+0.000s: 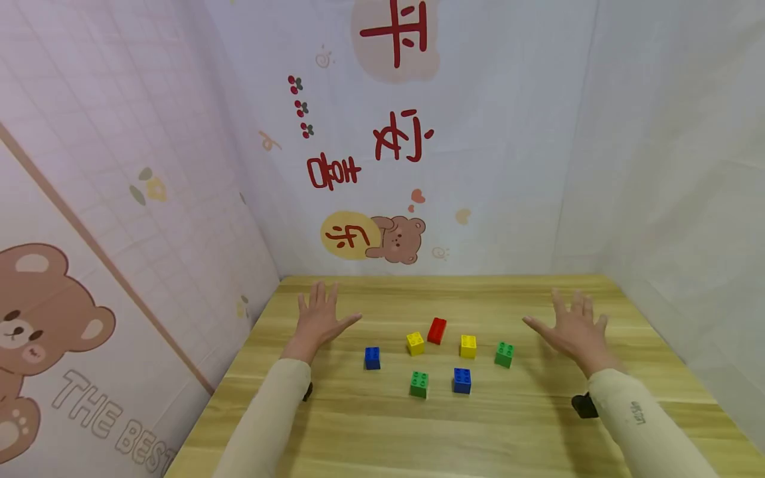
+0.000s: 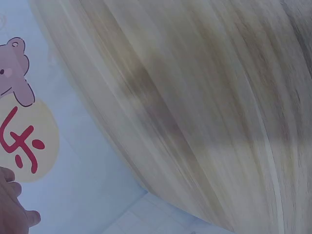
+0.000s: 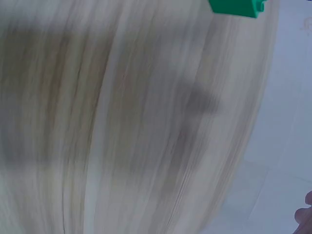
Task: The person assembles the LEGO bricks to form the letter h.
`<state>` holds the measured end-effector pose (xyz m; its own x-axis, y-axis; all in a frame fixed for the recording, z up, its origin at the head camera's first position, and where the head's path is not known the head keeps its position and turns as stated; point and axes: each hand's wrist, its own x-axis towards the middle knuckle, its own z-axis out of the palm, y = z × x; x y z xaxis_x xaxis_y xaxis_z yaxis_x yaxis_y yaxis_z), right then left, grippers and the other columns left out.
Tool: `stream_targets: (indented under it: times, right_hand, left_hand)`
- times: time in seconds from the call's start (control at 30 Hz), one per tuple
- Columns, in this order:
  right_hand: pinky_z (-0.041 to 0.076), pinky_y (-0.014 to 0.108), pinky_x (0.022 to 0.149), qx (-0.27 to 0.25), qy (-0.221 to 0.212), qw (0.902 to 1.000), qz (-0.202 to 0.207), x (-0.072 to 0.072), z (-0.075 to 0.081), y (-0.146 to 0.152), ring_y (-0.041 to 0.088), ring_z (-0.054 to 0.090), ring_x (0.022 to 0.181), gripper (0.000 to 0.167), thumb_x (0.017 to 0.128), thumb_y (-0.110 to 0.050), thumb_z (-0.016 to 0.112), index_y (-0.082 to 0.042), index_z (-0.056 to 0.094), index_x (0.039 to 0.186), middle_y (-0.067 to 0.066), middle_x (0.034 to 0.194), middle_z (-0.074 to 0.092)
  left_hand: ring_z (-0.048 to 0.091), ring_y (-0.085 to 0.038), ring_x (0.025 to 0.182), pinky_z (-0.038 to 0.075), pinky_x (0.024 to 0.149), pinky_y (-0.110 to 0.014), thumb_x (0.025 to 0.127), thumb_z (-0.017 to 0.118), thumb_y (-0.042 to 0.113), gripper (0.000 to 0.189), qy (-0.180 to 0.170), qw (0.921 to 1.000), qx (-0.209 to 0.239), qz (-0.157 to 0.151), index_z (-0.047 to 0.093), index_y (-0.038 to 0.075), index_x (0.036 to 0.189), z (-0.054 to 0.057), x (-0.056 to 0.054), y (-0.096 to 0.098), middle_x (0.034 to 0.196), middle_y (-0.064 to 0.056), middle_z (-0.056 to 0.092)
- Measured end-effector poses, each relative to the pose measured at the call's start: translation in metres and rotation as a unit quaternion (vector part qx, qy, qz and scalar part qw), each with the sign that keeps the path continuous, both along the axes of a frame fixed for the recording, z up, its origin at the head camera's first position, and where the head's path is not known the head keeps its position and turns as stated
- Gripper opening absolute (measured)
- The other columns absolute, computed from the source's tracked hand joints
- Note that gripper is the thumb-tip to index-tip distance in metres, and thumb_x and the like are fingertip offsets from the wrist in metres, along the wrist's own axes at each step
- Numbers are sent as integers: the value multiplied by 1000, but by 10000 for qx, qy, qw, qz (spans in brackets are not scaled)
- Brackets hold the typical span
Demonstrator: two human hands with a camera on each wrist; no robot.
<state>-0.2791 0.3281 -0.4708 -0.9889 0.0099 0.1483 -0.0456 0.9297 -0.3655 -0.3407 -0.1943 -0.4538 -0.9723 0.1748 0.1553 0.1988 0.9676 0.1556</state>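
My left hand (image 1: pixel 319 322) is spread with straight fingers at the left of the table, holding nothing. On the right, my right hand (image 1: pixel 575 333) is likewise spread, its thumb pointing toward the bricks. Nearest the left hand is a blue brick (image 1: pixel 372 358); nearest the right is a green brick (image 1: pixel 505 354), whose edge also shows in the right wrist view (image 3: pixel 236 7). Between them lie a red brick (image 1: pixel 437 330), a yellow brick (image 1: pixel 415 343) and another yellow brick (image 1: pixel 468 346). Closer to me are a second green brick (image 1: pixel 420 384) and a second blue brick (image 1: pixel 462 380).
The bricks stand apart on a wood-grain table (image 1: pixel 370 431). A white printed curtain (image 1: pixel 496 133) rises behind the table's far edge, with more cloth along both sides. Dark wrist straps (image 1: pixel 585 406) show under the sleeves.
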Motion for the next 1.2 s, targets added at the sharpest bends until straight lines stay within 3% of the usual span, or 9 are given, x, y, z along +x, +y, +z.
stream_targets:
  times: [0.2,0.5,0.6,0.9,1.2]
  right_hand:
    - [-2,82,97,-357,36,9994,-2,-1,8,-17,65,-8,136,103,94,-68,46,3,5,156,48,149,-5]
    - [6,79,101,-868,-39,9962,5,-2,11,-33,63,-2,138,98,98,-65,42,5,6,156,45,151,-3]
    - [9,78,102,-1133,-24,9936,-8,-5,11,-38,62,2,138,97,98,-65,41,4,5,156,43,153,0]
    - [15,70,109,-2076,79,9782,83,-8,11,-61,56,10,141,94,100,-58,44,8,5,155,36,157,9]
    - [29,64,108,-2729,-120,9619,-88,-3,8,-93,50,26,140,86,101,-54,47,0,11,158,29,158,20]
  left_hand:
    - [2,-40,149,2,113,-67,90,50,72,100,-305,9989,363,4,16,7,159,5,2,5,162,-26,7]
    - [11,-41,148,6,114,-65,91,52,68,98,-492,9953,831,-109,17,6,159,6,5,14,160,-25,17]
    - [15,-41,148,9,115,-63,92,54,66,97,-575,9913,1173,-159,17,5,158,7,6,17,160,-24,20]
    - [19,-38,147,19,115,-57,94,59,58,93,-1200,9609,2466,-392,14,10,160,5,9,22,161,-18,21]
    - [23,-40,146,25,111,-63,89,60,66,94,-1535,9280,3387,-241,21,18,160,1,15,21,160,-15,27]
